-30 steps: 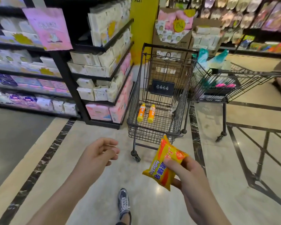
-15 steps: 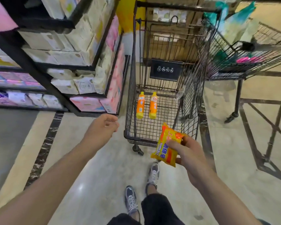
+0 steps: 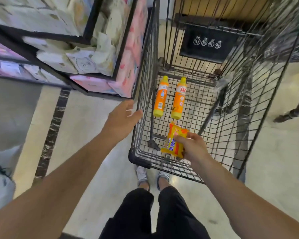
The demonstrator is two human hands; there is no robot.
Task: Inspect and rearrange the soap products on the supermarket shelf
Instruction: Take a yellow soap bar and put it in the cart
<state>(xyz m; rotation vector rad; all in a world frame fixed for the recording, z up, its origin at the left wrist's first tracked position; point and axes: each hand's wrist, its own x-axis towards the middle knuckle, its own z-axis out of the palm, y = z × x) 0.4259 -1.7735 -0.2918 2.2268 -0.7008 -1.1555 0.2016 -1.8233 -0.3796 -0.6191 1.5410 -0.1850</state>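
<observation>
The right hand (image 3: 191, 149) gripped a yellow soap packet (image 3: 175, 141) between fingers and thumb, inside the near end of a wire shopping cart (image 3: 145, 94). Two orange bottles (image 3: 169, 97) lay side by side on the cart floor just beyond. The left hand (image 3: 122, 118), fingers relaxed and holding nothing, was at the cart's left wall.

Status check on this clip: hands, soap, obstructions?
Right hand gripping soap packet over cart. Left hand open beside cart wall. Two orange bottles inside, clear of packet.
</observation>
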